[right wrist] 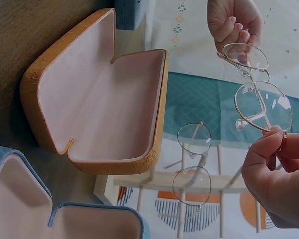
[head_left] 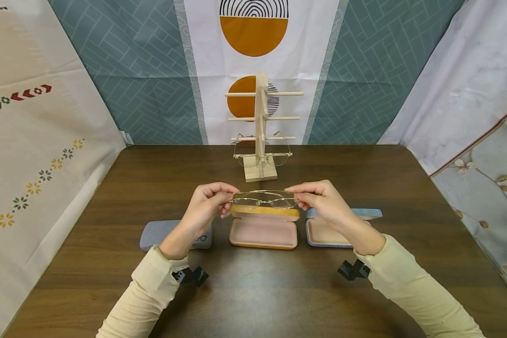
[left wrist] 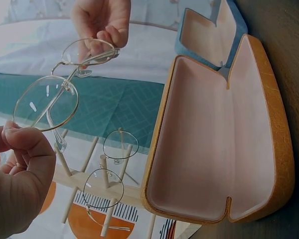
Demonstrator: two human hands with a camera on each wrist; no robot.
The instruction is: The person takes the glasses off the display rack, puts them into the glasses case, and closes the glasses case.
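Observation:
Both hands hold one pair of thin gold-rimmed glasses (head_left: 265, 203) in the air over an orange-yellow glasses case (head_left: 263, 233). My left hand (head_left: 204, 206) pinches its left end between thumb and fingers, while my right hand (head_left: 324, 203) pinches the right end. In the wrist views, the temples (left wrist: 50, 102) cross behind the lenses and look folded in. The yellow case, open with a pink lining (right wrist: 124, 107), has nothing inside. Beside it on the right sits an open blue case (head_left: 325, 233), partly covered by my right forearm.
On the left, a closed grey-blue case (head_left: 162, 233) lies partly behind my left wrist. Farther back stands a wooden display rack (head_left: 261, 112) with pegs; another pair of thin-rimmed glasses (head_left: 248, 161) hangs on its lowest level. Patterned cloths (head_left: 143, 70) surround the brown table (head_left: 262, 295).

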